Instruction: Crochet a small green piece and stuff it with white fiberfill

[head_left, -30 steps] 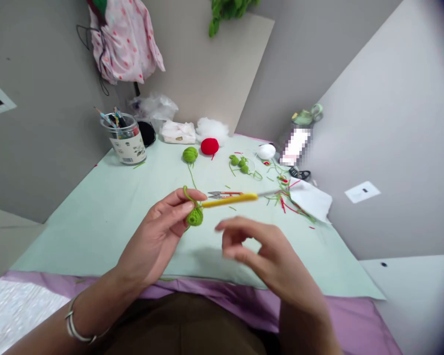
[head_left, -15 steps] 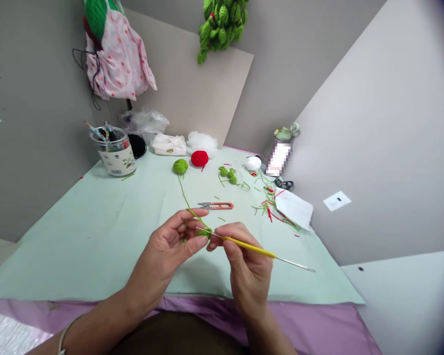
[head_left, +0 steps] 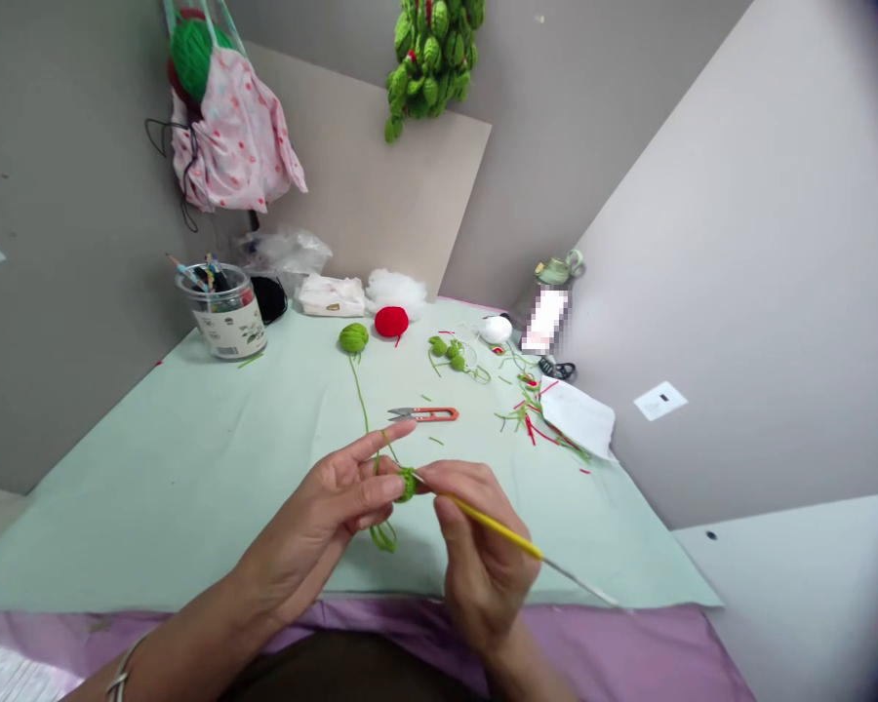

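Observation:
Between the thumb and fingers of my left hand (head_left: 343, 502) is pinched a small green crochet piece (head_left: 407, 485). Its index finger is stretched out, with green yarn (head_left: 361, 395) running over it from a green yarn ball (head_left: 353, 338). A loose green loop (head_left: 384, 536) hangs below those fingers. My right hand (head_left: 483, 546) is closed around the yellow handle of a crochet hook (head_left: 498, 526), whose front tip meets the crochet piece and is partly hidden. Orange thread snips (head_left: 424, 414) lie just beyond my hands.
Farther back are a red yarn ball (head_left: 391, 322), white stuffing (head_left: 396, 291), small green crocheted pieces (head_left: 450, 351) and a white ball (head_left: 496, 330). A pen jar (head_left: 226, 317) stands at left. Yarn scraps (head_left: 531, 419) lie by white paper (head_left: 578, 417) at right.
The crochet piece has turned and dropped slightly between my fingers. My left index finger has straightened, and the loose green loop now shows below. The hook's back end has tipped downward.

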A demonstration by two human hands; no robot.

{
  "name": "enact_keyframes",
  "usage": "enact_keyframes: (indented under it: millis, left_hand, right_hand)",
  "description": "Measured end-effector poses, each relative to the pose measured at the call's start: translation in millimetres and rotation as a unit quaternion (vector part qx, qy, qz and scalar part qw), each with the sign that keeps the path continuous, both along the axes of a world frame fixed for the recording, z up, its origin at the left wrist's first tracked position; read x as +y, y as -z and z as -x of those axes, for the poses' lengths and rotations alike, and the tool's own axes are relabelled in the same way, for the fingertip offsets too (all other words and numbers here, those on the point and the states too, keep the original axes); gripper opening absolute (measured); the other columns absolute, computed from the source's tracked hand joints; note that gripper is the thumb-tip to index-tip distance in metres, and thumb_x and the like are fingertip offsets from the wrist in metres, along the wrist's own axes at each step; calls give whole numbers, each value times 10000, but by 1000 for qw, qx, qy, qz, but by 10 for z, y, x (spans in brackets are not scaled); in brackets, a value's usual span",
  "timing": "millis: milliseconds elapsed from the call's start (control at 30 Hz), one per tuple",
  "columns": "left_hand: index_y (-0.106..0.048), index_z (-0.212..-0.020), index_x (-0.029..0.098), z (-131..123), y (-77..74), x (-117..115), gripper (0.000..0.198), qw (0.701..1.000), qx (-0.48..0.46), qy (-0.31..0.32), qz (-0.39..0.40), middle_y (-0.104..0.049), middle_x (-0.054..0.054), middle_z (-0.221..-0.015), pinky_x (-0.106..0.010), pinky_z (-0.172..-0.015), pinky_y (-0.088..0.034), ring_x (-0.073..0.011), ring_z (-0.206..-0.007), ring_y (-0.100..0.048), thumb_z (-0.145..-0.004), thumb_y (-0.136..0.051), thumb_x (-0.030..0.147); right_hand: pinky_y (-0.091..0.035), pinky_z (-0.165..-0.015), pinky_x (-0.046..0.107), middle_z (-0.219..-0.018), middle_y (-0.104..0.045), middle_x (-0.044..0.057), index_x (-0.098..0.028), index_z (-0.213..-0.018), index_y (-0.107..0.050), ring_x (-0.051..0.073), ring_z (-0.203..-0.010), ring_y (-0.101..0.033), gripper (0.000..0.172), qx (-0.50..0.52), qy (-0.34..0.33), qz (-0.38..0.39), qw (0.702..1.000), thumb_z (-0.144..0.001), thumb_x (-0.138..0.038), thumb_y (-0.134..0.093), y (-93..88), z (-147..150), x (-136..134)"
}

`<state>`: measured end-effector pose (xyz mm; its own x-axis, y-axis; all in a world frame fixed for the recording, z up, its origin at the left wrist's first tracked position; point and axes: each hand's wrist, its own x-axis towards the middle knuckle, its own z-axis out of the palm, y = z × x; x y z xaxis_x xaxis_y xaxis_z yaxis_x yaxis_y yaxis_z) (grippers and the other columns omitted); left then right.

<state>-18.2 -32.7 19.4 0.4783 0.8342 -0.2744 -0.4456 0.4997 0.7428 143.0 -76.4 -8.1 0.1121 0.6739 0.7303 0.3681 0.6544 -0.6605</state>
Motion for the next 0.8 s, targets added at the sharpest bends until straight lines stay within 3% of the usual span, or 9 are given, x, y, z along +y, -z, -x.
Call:
enact_keyframes:
  millis: [167, 267, 433, 533, 633, 700, 800]
  left_hand:
    - [-810, -1283, 311, 50, -31, 2, 546, 999, 27, -20, -41, -577, 23, -828, -221, -652, -357, -108, -722, -398, -756, -948, 335]
    - [-825, -1251, 341, 49, -34, -17, 493, 997, 40, -17, -58, -608, 14, -874, -232, -637, -351, -112, -731, -424, -770, -933, 358]
    - [-851, -1186, 356, -3, 42, -48, 377, 993, 67, -3, -100, -703, -8, -916, -250, -752, -434, -154, -860, -554, -815, -908, 386]
    - [-848, -1185, 366, -47, 85, -66, 367, 990, 80, -37, -106, -726, 5, -921, -289, -899, -470, -176, -940, -621, -824, -910, 376]
    - [-822, -1240, 378, -94, 88, -81, 429, 993, 61, -61, -81, -742, 20, -913, -322, -1005, -453, -190, -1007, -651, -822, -916, 373]
    - [-805, -1277, 365, -119, 82, -78, 442, 998, 32, -44, -44, -772, 10, -953, -332, -1057, -427, -201, -1085, -649, -844, -896, 376]
    - [-831, -1228, 302, -128, 86, -44, 379, 1000, -25, 11, -6, -794, -27, -1092, -334, -1112, -391, -220, -1187, -626, -856, -874, 357]
  right_hand:
    - [-616, -722, 314, -883, -747, 32, -254, -1072, -805, 166, -796, -719, 220, 203, -87, 96, 971, -1048, -178, -599, -117, -48, -35]
    - [-618, -660, 299, -871, -733, 32, -248, -1027, -820, 157, -725, -717, 194, 270, -133, 119, 946, -1043, -233, -627, -113, -48, 1]
    - [-638, -814, 340, -950, -787, 51, -276, -1037, -836, 200, -937, -739, 193, 168, -106, 88, 976, -1014, -188, -666, -95, -10, 90]
    - [-637, -739, 324, -945, -788, 44, -311, -1101, -820, 196, -899, -737, 284, 114, -52, 63, 990, -1022, -124, -621, -46, 18, 98]
    - [-643, -748, 348, -1038, -769, 70, -330, -1252, -785, 212, -940, -739, 411, -7, 17, -15, 1000, -986, -54, -636, 53, 40, 93]
    - [-648, -796, 375, -1130, -751, 92, -336, -1351, -742, 226, -992, -738, 510, -69, 44, -61, 995, -957, -23, -662, 109, 48, 101]
    - [-638, -766, 348, -1096, -739, 80, -336, -1297, -768, 205, -951, -735, 462, -31, 25, -26, 999, -975, -29, -646, 114, 42, 125]
